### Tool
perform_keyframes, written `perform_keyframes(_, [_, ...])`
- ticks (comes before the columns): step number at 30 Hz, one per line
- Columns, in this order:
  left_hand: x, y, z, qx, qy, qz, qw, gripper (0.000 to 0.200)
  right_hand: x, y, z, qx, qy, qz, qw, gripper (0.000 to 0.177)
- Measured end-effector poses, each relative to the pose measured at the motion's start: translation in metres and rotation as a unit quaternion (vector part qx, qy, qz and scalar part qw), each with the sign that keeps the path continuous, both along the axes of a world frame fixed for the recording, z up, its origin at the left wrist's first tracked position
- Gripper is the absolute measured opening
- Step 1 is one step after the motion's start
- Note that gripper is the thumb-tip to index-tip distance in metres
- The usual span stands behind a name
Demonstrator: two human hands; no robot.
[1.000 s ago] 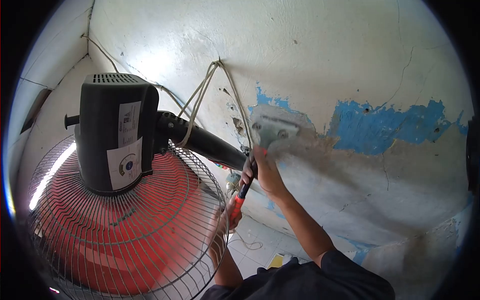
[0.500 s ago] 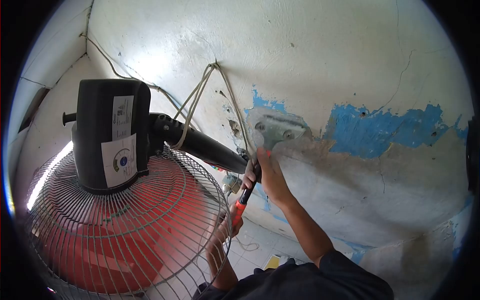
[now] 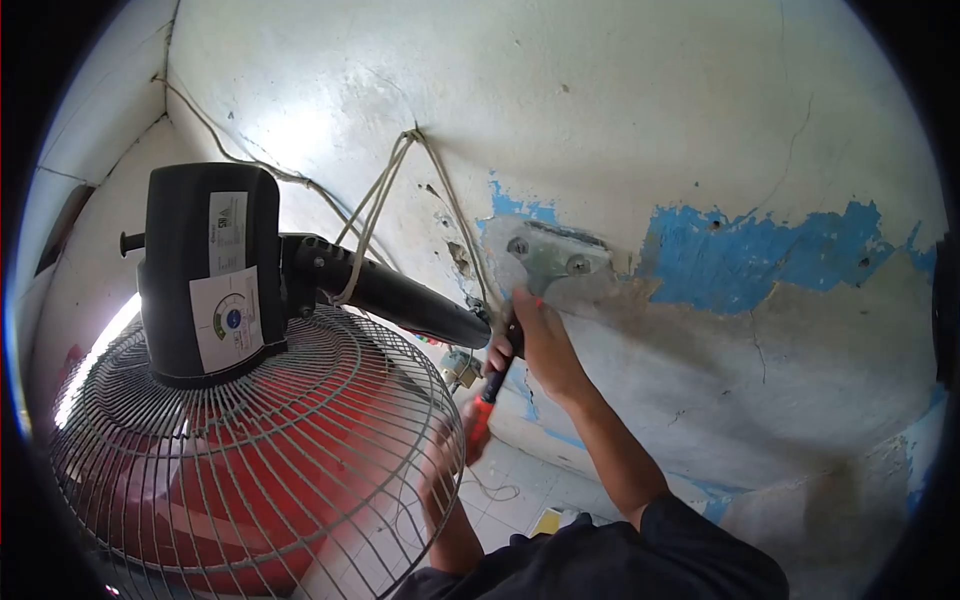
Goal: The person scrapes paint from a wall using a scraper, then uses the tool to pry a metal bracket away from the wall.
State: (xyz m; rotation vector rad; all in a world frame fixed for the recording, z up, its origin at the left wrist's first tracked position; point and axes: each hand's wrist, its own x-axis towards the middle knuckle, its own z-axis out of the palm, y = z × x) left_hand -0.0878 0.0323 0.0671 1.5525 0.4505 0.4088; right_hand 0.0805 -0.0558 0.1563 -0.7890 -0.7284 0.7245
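Note:
My left hand (image 3: 462,440), blurred and partly behind the fan grille, is closed around the red lower end of a slim red-and-black tool (image 3: 493,388). Higher up, my right hand (image 3: 540,345) wraps its fingers round the dark upper part, close to the wall; a small red piece shows at its fingertips. What kind of tool it is I cannot make out. Just above the right hand, a grey metal bracket (image 3: 553,262) with two screws sits against the wall. A black fan arm (image 3: 405,298) reaches toward my hands, with its end beside the right fingers.
The fan's black motor housing (image 3: 212,270) and wire grille (image 3: 250,450) fill the left side, with red blades inside. A beige cord (image 3: 450,195) hangs from a nail and loops round the arm. A socket (image 3: 458,368) is below; blue paint (image 3: 760,255) peels at right.
The fan head and wall have shifted slightly left in view. My left hand is more blurred; my right hand keeps nearly the same place and grip.

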Motion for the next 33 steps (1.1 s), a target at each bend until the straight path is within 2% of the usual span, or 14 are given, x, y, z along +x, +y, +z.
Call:
perform_keyframes(3, [0.005, -0.004, -0.003, -0.023, 0.003, -0.001, 1.000, 0.047, 0.006, 0.005, -0.022, 0.012, -0.020, 0.010, 1.000, 0.043])
perform_keyframes(5, [0.006, -0.012, -0.039, -0.067, 0.004, -0.006, 0.998, 0.050, -0.001, -0.001, -0.049, -0.003, 0.018, 0.010, 1.000, 0.042])
perform_keyframes(6, [0.003, -0.012, -0.066, -0.037, 0.022, -0.009, 0.999, 0.051, -0.003, -0.004, -0.072, -0.009, 0.042, 0.002, 0.999, 0.041])
perform_keyframes(7, [0.003, -0.017, -0.070, -0.051, 0.018, -0.038, 0.998, 0.043, -0.005, -0.014, -0.080, -0.002, 0.043, -0.009, 0.999, 0.042])
perform_keyframes(8, [0.006, -0.023, -0.072, -0.068, 0.012, -0.067, 0.995, 0.046, -0.003, -0.021, -0.085, 0.003, 0.042, -0.019, 0.999, 0.042])
perform_keyframes(12, [0.023, -0.061, -0.009, -0.008, -0.024, -0.087, 0.996, 0.048, -0.001, -0.056, -0.029, 0.024, 0.028, -0.076, 0.996, 0.044])
perform_keyframes(14, [0.023, -0.075, -0.017, -0.019, -0.016, -0.077, 0.997, 0.046, 0.002, -0.067, -0.020, 0.027, 0.015, -0.085, 0.996, 0.045])
perform_keyframes(17, [0.010, -0.094, -0.070, -0.055, 0.021, -0.101, 0.993, 0.041, -0.007, -0.080, -0.079, -0.025, 0.057, -0.108, 0.992, 0.041])
perform_keyframes(20, [0.012, -0.124, -0.064, -0.074, 0.032, -0.140, 0.987, 0.042, -0.010, -0.106, -0.083, -0.028, 0.076, -0.143, 0.986, 0.040])
perform_keyframes(24, [0.026, -0.143, -0.005, -0.054, -0.009, -0.158, 0.986, 0.045, -0.005, -0.133, -0.020, -0.012, 0.058, -0.159, 0.985, 0.040])
perform_keyframes(26, [0.024, -0.150, -0.018, -0.083, -0.027, -0.189, 0.978, 0.048, -0.001, -0.140, -0.013, -0.020, 0.037, -0.154, 0.987, 0.041])
perform_keyframes(29, [0.017, -0.170, -0.073, -0.170, 0.031, -0.242, 0.955, 0.055, -0.011, -0.149, -0.078, -0.105, 0.057, -0.171, 0.978, 0.041])
perform_keyframes(30, [0.014, -0.180, -0.073, -0.200, 0.043, -0.242, 0.948, 0.055, -0.014, -0.153, -0.078, -0.136, 0.070, -0.188, 0.970, 0.041])
perform_keyframes(33, [0.011, -0.197, -0.054, -0.218, 0.010, -0.276, 0.936, 0.053, -0.010, -0.169, -0.057, -0.122, 0.065, -0.170, 0.976, 0.041])
